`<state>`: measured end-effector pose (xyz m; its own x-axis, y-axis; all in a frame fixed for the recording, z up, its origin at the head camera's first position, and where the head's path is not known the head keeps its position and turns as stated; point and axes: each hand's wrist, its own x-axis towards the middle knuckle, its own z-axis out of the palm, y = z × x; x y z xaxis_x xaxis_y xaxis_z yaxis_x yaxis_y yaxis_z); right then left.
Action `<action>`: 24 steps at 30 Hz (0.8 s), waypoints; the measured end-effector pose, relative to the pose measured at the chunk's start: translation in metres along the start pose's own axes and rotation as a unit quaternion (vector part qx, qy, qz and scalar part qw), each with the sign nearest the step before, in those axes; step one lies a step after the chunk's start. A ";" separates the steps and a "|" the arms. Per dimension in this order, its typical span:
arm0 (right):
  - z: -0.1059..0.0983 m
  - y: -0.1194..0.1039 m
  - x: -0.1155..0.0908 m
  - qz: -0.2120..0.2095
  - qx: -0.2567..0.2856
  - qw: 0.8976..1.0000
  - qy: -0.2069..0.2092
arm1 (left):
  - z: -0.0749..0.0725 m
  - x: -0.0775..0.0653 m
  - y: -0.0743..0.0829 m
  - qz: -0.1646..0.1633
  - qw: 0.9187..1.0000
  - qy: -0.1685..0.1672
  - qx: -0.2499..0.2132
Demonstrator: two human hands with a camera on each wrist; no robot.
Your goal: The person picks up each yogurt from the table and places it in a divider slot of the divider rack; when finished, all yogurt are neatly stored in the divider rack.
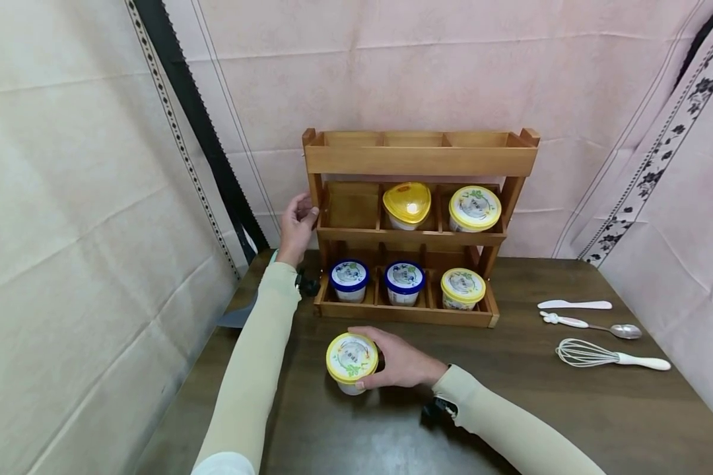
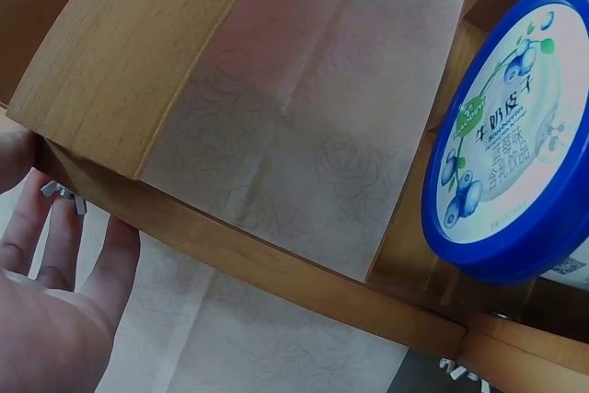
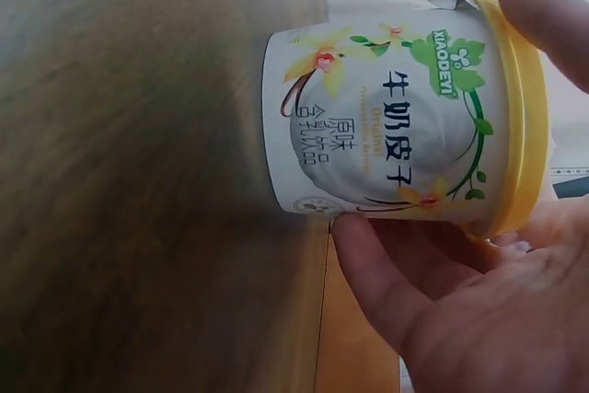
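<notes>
My right hand (image 1: 403, 361) grips a paper cup with a yellow lid (image 1: 352, 357) in front of the wooden shelf, close over the table. In the right wrist view, the cup's white printed side (image 3: 368, 126) shows between thumb and fingers. My left hand (image 1: 296, 227) holds the left upright of the three-tier wooden shelf (image 1: 422, 161), with fingers beside a metal wing nut (image 2: 63, 194). Two blue-lidded cups (image 1: 349, 280) and a yellow-lidded cup (image 1: 463, 289) stand in the bottom tier. The middle tier holds a cup with a glossy yellow top (image 1: 407, 203) and another yellow-lidded cup (image 1: 475, 208).
On the table's right lie a white-handled knife (image 1: 574, 305), a spoon (image 1: 624, 331) and a whisk (image 1: 612, 355). A blue-grey object (image 1: 236, 318) lies partly behind the left forearm. Pale curtains (image 1: 422, 79) hang around the table (image 1: 511, 396).
</notes>
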<state>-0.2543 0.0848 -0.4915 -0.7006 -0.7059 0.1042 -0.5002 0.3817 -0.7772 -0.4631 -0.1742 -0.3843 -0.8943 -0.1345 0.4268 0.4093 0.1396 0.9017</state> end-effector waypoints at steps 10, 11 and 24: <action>-0.003 0.002 0.001 -0.002 0.000 1.000 0.025 | 0.001 -0.001 0.002 0.004 1.000 0.006 -0.001; -0.004 0.001 0.001 -0.001 0.004 1.000 0.028 | 0.001 -0.001 0.002 0.003 1.000 0.006 0.000; -0.027 -0.009 0.005 0.001 0.004 0.997 0.077 | 0.003 0.001 -0.002 0.013 1.000 0.009 -0.021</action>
<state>-0.2669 0.0941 -0.4672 -0.7722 -0.6044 0.1961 -0.4950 0.3787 -0.7820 -0.4653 -0.1714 -0.3863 -0.8801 -0.1485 0.4510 0.4400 0.1020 0.8922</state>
